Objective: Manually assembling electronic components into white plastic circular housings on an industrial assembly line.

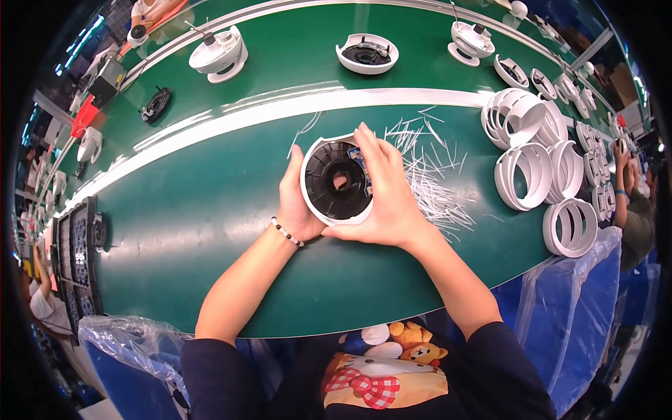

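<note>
Between my two hands is a round white housing [306, 183] with a black ribbed disc-shaped insert [329, 187] in it. A hole sits in the middle of the insert, and a blue circuit board [358, 158] shows at its right side. My left hand [296, 203] cups the housing's left side and underside, thumb up along the rim. My right hand [385, 189] grips the right side, with fingers over the top edge and the thumb along the bottom rim. The housing is held above the green table [189, 252]. Part of the insert is hidden behind my right fingers.
Thin white strips [430, 189] lie scattered right of my hands. Stacked white rings [525, 175] stand at the right. Beyond a white rail [245, 115], a green belt carries white housings [367, 54] and a black part [155, 105]. Black trays [75, 259] stand at the left; people sit on both sides.
</note>
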{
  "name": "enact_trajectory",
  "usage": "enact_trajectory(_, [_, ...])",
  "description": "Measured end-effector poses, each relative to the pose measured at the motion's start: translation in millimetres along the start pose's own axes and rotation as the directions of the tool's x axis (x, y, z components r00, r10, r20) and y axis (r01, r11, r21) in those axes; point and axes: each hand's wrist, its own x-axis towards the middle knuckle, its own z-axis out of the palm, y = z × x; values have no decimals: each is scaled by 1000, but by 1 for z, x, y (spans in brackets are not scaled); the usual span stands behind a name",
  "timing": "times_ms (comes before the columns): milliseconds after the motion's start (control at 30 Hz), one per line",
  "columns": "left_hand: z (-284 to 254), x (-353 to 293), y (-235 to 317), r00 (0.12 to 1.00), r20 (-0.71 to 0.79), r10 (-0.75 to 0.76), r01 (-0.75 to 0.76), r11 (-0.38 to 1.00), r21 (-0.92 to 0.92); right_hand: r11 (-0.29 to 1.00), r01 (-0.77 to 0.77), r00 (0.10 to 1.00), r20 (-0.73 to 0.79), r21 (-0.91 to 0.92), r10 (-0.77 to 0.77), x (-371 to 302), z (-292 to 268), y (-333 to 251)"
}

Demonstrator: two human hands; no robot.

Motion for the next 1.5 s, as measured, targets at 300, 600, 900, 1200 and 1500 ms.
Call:
enact_trajectory(300, [-6,-3,3,998,14,-60,60,998,-3,998,-10,982,191,62,-2,10,-9,4])
enact_trajectory(600, [4,-5,8,980,-110,165,-155,984,89,991,-101,990,-87,91,109,3,25,-6])
enact_trajectory(900, [-3,79,54,912,-325,249,-148,941,305,987,-35,977,-212,-158,1,-39,-82,23])
enact_trajectory(1200, [-67,185,135,872,-285,398,-237,853,465,763,-393,903,-370,-513,216,-99,-153,91])
enact_trajectory(1500, [-36,94,161,558,254,790,-147,-208,967,675,-594,797,-435,-438,419,-141,-167,128])
